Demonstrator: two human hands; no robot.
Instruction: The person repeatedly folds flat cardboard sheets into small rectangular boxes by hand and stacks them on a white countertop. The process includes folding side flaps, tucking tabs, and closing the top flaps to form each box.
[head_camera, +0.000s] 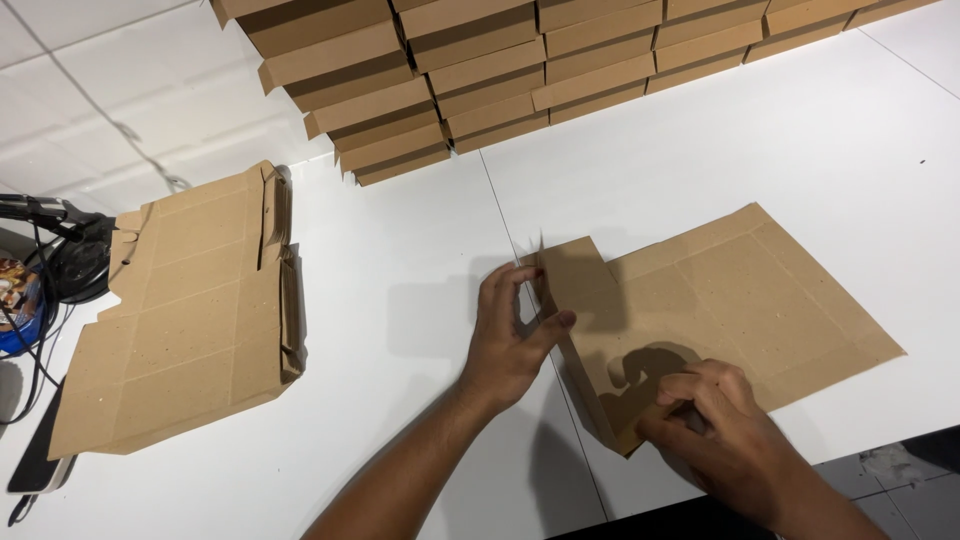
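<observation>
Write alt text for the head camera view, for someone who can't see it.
Two bare hands fold up one side of a flat brown cardboard box blank on a white table: the left hand pinches the raised flap, the right hand presses its near end. A stack of flat blanks lies to the left, and folded boxes are stacked behind.

Two bare forearms are seen, with no sleeves reaching the wrists. No rings, watch or gloves are worn on the left hand (510, 345) or right hand (715, 430).
</observation>
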